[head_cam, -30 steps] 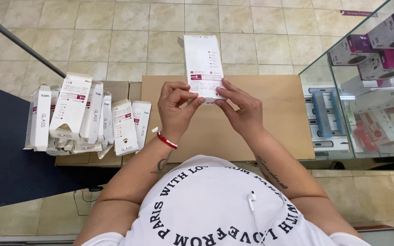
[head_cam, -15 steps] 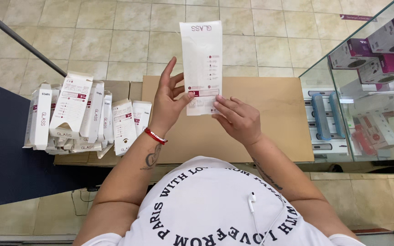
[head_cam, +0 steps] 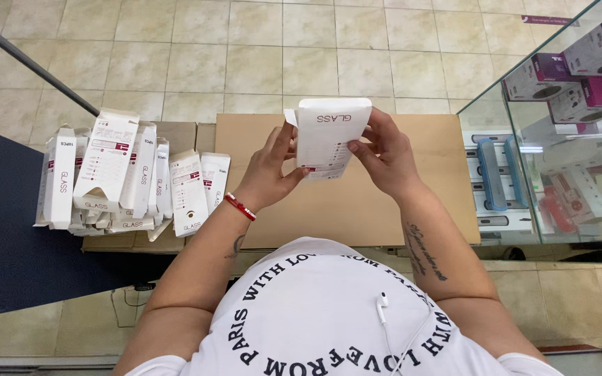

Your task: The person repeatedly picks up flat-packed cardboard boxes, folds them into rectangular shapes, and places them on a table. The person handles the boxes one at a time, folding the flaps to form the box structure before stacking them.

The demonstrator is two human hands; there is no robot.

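White carton (head_cam: 325,139) now being tilted flatter at frame centre; left hand (head_cam: 269,170) and right hand (head_cam: 384,157) pinching its edges, folding progressing.

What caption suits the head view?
Both hands, left hand and right hand, hold a flat white cardboard box above a brown cardboard sheet.
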